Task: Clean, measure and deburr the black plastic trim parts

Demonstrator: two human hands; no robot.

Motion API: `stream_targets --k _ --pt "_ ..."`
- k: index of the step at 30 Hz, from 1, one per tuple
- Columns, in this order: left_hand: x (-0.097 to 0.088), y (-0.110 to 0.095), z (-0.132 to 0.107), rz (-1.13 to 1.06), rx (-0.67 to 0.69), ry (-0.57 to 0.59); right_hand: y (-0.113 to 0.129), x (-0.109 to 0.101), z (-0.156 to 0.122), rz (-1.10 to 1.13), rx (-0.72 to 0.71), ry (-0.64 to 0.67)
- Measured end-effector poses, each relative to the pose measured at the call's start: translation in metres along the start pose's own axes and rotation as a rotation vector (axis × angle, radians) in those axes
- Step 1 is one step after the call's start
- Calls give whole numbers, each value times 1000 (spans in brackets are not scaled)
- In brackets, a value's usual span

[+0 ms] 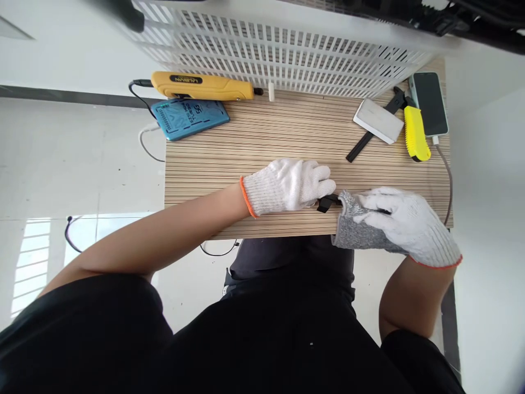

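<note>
**Two gloved hands on a grey knit piece at the near edge of the worktop**

The striped wooden worktop [287, 137] fills the middle of the view. A white slotted basket [279, 52] stands along its 12 o'clock edge.

The person's forearms come in from 6 o'clock, both hands in white knit gloves. The left hand [291, 186] lies near the centre of the worktop, knuckles up and fingers curled narrow. Its fingertips pinch a small black piece [326, 203]. The right hand [406, 221] sits at about 4 o'clock, closed around a grey knitted piece [353, 232], which hangs over the near edge. The black piece meets the upper edge of the grey knit, between the two hands; I cannot tell if the two are joined.

At 10 o'clock a blue flat device [188, 116] lies partly over the worktop's left edge with a white cable at its end. Just behind it is a long yellow tool [200, 86] with a black cord.

At 2 o'clock there are several things:
- A phone [430, 103] lies screen up, with a cable [448, 175] running down the right edge.
- A yellow-handled tool [416, 134] lies just beside the phone.
- A white flat block [378, 121] rests on a thin black bar [363, 143].

A small white peg [271, 91] stands at 12 o'clock, close to the basket.
</note>
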State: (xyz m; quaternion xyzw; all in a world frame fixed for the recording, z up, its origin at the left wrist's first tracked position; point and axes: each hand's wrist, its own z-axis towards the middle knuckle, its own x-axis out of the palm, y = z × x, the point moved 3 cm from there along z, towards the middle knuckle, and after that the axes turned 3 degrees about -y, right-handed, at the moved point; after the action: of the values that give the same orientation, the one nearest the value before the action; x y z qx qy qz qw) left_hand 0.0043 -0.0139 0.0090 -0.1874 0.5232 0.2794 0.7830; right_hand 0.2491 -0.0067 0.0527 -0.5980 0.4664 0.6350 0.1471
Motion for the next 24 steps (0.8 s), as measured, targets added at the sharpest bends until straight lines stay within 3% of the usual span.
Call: stream_targets --k 5,8,11,14,24 --pt "-1 0 0 21 -4 -16 -11 -9 -13 -43 86 29" --pt "0 1 0 16 -14 -26 -16 -13 -22 -126 221 35" --pt "1 0 0 24 -14 -37 -6 -9 -16 -154 329 -21" --pt "-1 1 0 34 -27 -14 5 -2 -9 -141 351 -39" --pt "-2 16 3 -194 -133 141 3 31 -30 -347 73 -297"
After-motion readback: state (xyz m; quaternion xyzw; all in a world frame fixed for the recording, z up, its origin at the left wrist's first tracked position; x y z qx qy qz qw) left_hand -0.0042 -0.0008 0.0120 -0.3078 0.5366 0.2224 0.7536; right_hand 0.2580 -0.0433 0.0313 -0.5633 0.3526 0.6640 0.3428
